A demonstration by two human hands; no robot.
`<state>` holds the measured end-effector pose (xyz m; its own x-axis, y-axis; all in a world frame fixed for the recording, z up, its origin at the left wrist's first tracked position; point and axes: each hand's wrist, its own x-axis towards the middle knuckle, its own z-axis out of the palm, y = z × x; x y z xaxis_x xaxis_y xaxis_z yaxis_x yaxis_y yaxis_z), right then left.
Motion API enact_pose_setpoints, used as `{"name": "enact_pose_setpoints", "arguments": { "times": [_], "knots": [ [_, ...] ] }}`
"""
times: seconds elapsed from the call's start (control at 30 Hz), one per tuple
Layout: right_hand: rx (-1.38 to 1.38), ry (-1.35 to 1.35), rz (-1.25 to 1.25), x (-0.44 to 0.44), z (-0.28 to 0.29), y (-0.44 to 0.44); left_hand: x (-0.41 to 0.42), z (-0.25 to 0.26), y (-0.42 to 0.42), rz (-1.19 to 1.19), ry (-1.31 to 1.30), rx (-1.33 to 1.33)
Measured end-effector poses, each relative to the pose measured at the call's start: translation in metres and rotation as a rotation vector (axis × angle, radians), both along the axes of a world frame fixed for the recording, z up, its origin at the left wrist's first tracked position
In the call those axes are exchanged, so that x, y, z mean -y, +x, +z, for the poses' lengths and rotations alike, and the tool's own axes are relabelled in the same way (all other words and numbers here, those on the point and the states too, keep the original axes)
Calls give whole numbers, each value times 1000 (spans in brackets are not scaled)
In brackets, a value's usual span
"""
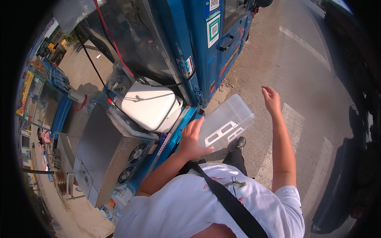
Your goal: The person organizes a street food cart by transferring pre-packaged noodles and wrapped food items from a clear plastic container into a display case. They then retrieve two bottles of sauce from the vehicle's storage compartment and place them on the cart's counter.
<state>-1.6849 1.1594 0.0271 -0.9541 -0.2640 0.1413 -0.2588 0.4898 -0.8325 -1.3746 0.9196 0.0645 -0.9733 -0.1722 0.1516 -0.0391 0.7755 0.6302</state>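
My left hand [192, 139] grips one end of a clear plastic container [227, 116], its thumb below and its fingers above. The container has white slotted strips along one side and is held tilted in front of my body, over the ground. My right hand [271, 99] is raised to the right of the container, apart from it, over the road; its fingers are slightly bent and nothing shows in them. A white lidded box [151, 107] stands on the blue vehicle bed beyond my left hand.
A blue vehicle cab [208, 59] with a door handle stands ahead. At left is a metal cabinet [101, 148] with two fans [137, 153]. Red and black cables [114, 41] hang over the white box. Painted stripes [293, 116] mark the road; a dark vehicle [336, 190] is at right.
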Motion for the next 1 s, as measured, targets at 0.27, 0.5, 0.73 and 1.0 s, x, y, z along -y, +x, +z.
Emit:
{"name": "enact_pose_setpoints", "arguments": {
  "times": [0.27, 0.5, 0.73, 1.0],
  "knots": [
    [-801, 466, 426, 194, -38, -259, -32, -29, -140, 236, -69, 121],
    [-803, 413, 1088, 247, -53, -348, -65, -11, -200, 510, -151, 412],
    [-848, 262, 981, 247, -69, -347, -98, 5, -225, 682, -171, 509],
    [-760, 257, 1054, 202, -55, -355, -104, -14, -215, 672, -96, 417]
  ]
}}
